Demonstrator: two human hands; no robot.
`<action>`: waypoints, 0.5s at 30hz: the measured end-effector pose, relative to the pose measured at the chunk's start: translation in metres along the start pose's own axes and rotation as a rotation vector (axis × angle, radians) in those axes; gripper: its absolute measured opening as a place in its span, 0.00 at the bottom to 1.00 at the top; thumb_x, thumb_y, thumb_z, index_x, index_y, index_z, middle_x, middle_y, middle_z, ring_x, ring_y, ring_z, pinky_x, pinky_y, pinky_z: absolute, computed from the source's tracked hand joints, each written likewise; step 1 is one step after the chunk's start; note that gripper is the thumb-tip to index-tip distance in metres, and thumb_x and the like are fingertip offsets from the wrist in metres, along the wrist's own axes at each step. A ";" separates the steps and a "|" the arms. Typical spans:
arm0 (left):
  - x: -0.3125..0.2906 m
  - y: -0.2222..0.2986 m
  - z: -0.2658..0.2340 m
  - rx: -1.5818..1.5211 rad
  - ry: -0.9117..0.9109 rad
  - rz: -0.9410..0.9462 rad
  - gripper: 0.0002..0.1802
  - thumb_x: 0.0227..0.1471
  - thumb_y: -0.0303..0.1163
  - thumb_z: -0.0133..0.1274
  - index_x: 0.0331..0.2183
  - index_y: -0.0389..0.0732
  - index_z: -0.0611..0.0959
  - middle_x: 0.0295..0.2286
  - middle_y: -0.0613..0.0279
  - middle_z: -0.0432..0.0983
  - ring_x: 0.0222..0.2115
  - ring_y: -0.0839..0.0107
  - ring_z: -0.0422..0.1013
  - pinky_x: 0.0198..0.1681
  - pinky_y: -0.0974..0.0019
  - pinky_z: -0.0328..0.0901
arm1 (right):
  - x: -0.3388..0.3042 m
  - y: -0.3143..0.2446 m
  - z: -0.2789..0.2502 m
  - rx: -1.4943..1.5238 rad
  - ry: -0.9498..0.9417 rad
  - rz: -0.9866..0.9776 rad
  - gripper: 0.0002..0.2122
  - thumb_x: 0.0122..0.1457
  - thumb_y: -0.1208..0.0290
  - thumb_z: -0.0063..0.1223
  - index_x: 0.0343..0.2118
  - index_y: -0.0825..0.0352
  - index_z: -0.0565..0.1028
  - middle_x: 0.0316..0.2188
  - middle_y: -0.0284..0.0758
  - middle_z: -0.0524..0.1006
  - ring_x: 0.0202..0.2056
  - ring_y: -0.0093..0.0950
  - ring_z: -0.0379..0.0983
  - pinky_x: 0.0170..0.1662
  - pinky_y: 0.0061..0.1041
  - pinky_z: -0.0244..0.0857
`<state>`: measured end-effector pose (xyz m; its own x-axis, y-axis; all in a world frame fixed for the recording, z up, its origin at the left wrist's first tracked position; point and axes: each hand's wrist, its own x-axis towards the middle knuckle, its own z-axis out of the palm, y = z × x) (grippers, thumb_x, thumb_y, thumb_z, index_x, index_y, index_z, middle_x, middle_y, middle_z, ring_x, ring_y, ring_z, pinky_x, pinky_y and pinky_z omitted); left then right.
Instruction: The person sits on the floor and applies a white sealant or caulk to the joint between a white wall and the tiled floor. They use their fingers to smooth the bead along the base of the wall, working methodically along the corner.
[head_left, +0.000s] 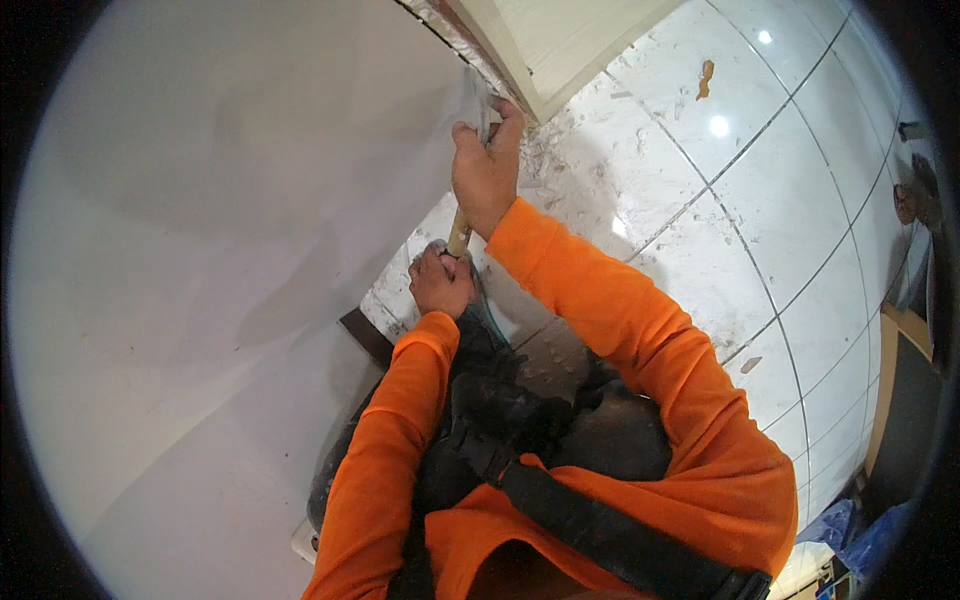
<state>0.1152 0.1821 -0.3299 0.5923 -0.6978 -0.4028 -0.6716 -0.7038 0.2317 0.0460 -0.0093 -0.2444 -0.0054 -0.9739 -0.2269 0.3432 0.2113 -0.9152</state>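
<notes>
Right, a long pale wooden handle point(459, 236) sits just above the middle of the frame, and both hands are on it. Only a short stretch of the wood shows between them, running up and slightly right; the tool's head is hidden, so I cannot tell what kind of tool it is. The right hand point(487, 170) is the upper one, fist wrapped tight around the handle's top end, knuckles toward the camera, right against the edge of the smooth white wall point(220, 220). The left hand point(440, 282) is lower, just below and left of the other, fingers curled shut around the bottom of the handle, close to the wall's foot. Both bright orange sleeves point(600, 300) come up from the lower edge, the right one sweeping across the centre, the left one rising almost straight.

The wall fills the whole left half of the picture. At the top centre, just beside the upper hand, stands the corner of a light wooden door frame point(540, 50), with rough grey mortar point(445, 20) showing where it meets the wall. To the right spreads a glossy white tiled floor point(760, 200), streaked with dust and pale smears near the frame. A black strap point(600, 530) crosses the person's chest at the bottom.
</notes>
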 end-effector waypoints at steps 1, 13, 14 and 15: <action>-0.001 0.001 -0.001 0.006 0.008 0.003 0.34 0.48 0.47 0.50 0.53 0.39 0.67 0.49 0.48 0.68 0.54 0.47 0.57 0.57 0.48 0.52 | -0.002 -0.002 0.002 0.022 0.007 0.003 0.26 0.55 0.74 0.47 0.55 0.74 0.53 0.46 0.48 0.65 0.44 0.32 0.65 0.48 0.27 0.61; 0.000 -0.003 0.002 -0.042 0.138 0.138 0.29 0.48 0.45 0.53 0.47 0.34 0.72 0.41 0.46 0.73 0.48 0.46 0.62 0.52 0.50 0.58 | 0.009 -0.028 -0.041 -0.278 -0.164 0.043 0.23 0.54 0.68 0.51 0.52 0.65 0.61 0.31 0.47 0.72 0.32 0.40 0.71 0.39 0.36 0.63; -0.001 0.000 -0.001 -0.047 0.143 0.131 0.30 0.48 0.46 0.53 0.47 0.34 0.71 0.41 0.46 0.73 0.48 0.46 0.62 0.53 0.50 0.58 | 0.013 -0.027 -0.045 -0.346 -0.195 -0.002 0.22 0.53 0.68 0.50 0.52 0.64 0.62 0.29 0.46 0.72 0.30 0.39 0.70 0.37 0.36 0.63; -0.002 0.004 -0.004 -0.053 0.148 0.123 0.30 0.48 0.46 0.53 0.47 0.34 0.71 0.41 0.46 0.73 0.48 0.46 0.62 0.53 0.51 0.58 | 0.019 -0.031 -0.056 -0.350 -0.283 0.067 0.21 0.53 0.69 0.48 0.51 0.63 0.62 0.27 0.46 0.72 0.31 0.39 0.71 0.37 0.36 0.63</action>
<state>0.1131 0.1802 -0.3245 0.5686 -0.7883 -0.2351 -0.7211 -0.6152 0.3188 -0.0170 -0.0298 -0.2390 0.2796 -0.9311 -0.2344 -0.0040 0.2430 -0.9700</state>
